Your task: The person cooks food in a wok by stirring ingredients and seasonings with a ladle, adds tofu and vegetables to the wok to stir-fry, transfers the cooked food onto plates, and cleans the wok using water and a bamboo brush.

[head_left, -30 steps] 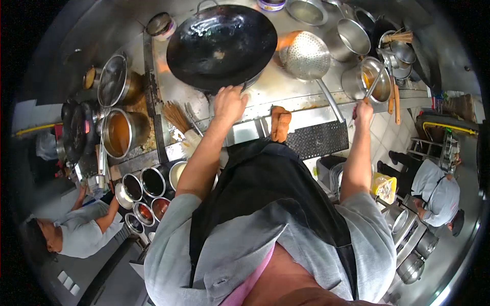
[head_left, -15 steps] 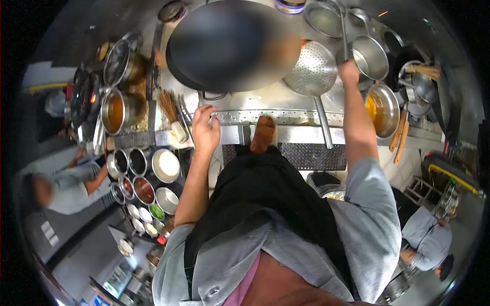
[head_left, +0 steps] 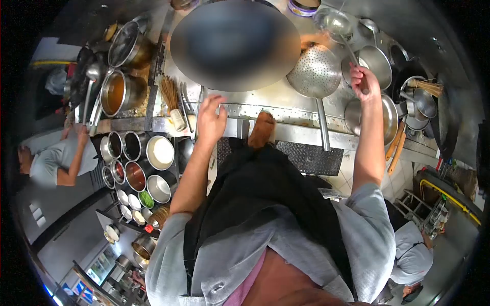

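Note:
My right hand is wrapped round the long metal handle of a ladle, whose far end reaches toward a shiny round metal bowl shape at the top right. My left hand holds nothing, its fingers apart, over the stove's front edge. In front of me lies a large dark wok-like area, mostly hidden by blur. Just right of it a perforated skimmer rests with its handle over the counter edge. A steel pot stands behind my right hand, and a wide steel bowl partly behind my forearm.
At left are a bamboo brush, a pot of brown liquid and several ingredient containers. Wooden handles jut out at right. One person stands at far left, another at lower right.
My right hand has come back toward me and slightly right, with the ladle. My left hand has shifted a little; the person at left now holds a long-handled ladle upright.

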Demonstrator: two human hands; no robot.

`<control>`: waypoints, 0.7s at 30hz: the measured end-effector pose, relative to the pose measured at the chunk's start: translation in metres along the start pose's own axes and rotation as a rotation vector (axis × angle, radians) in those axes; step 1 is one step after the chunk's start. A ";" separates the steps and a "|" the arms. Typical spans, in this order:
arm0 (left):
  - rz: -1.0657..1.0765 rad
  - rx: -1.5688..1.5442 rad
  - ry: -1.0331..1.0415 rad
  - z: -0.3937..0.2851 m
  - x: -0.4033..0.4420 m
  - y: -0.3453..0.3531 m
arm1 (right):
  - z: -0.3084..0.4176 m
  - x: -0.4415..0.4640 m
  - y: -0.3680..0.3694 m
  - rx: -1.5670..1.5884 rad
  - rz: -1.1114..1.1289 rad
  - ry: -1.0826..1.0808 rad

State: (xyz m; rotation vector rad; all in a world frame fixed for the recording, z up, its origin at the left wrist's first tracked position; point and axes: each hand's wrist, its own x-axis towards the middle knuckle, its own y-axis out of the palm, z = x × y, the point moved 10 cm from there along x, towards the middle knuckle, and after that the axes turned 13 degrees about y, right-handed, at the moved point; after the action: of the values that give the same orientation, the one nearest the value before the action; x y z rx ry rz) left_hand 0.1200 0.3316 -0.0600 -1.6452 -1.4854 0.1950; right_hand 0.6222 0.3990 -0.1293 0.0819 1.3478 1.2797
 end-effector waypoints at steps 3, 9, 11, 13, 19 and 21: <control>0.048 0.156 0.109 0.003 0.027 0.011 | -0.038 -0.060 0.043 0.000 0.054 0.003; 0.174 0.178 0.080 0.032 0.035 0.033 | -0.126 -0.151 0.119 0.063 0.108 0.026; 0.137 0.154 0.113 0.037 0.034 0.032 | -0.159 -0.164 0.139 0.089 0.133 0.058; 0.157 0.173 0.112 0.040 0.036 0.034 | -0.193 -0.172 0.149 0.119 0.118 0.095; 0.173 0.183 0.123 0.039 0.033 0.033 | -0.248 -0.161 0.152 -0.255 -0.087 0.141; 0.131 0.138 0.130 0.037 0.031 0.028 | -0.245 -0.149 0.137 -0.465 -0.246 0.084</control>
State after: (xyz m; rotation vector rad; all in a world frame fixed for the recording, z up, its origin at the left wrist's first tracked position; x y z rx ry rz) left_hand 0.1253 0.3795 -0.0873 -1.6133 -1.2405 0.2522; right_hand 0.4004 0.2014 -0.0168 -0.4514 1.0605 1.3623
